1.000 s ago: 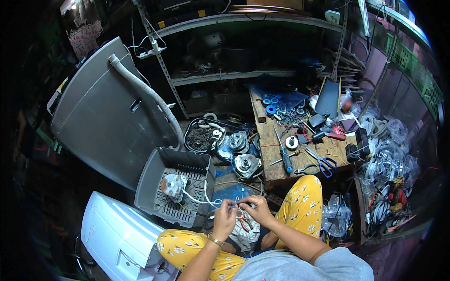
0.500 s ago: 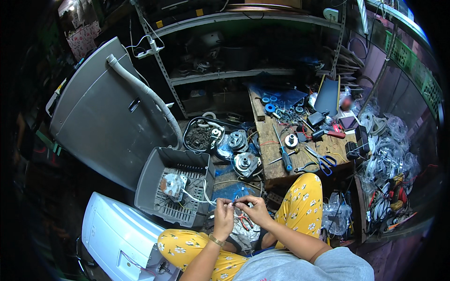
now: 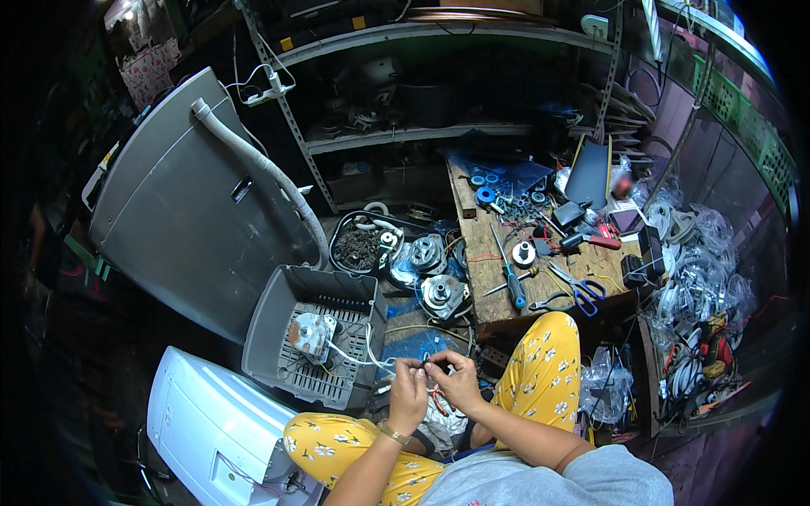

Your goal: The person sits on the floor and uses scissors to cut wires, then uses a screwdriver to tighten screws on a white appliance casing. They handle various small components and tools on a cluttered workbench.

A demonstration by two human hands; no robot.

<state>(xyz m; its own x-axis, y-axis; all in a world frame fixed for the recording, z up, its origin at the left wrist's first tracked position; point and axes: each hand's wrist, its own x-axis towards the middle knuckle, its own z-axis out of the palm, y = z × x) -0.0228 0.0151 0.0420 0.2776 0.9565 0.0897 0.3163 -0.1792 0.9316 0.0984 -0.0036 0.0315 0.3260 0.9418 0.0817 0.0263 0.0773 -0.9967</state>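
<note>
Pinching thin white wires [image 3: 371, 361] between closed fingertips, both hands, left [image 3: 407, 395] and right [image 3: 460, 384], stay together as before; grey housing [image 3: 308, 337] at 9 o'clock, bench [image 3: 489, 253] at 1.

The wooden worktop [image 3: 481, 253] carries a blue-handled screwdriver [image 3: 510, 282], blue-handled scissors [image 3: 580, 291], a small round metal part [image 3: 524, 253], blue rings [image 3: 483, 194] and a dark tablet [image 3: 588, 173] propped at its back. On the floor [image 3: 422, 337] left of it lie two round motors [image 3: 430, 253] [image 3: 442, 295], a black tray of small parts [image 3: 363, 244], a grey plastic housing [image 3: 308, 337] and a white panel [image 3: 211, 422]. The metal shelf [image 3: 405, 135] behind holds dark clutter.
</note>
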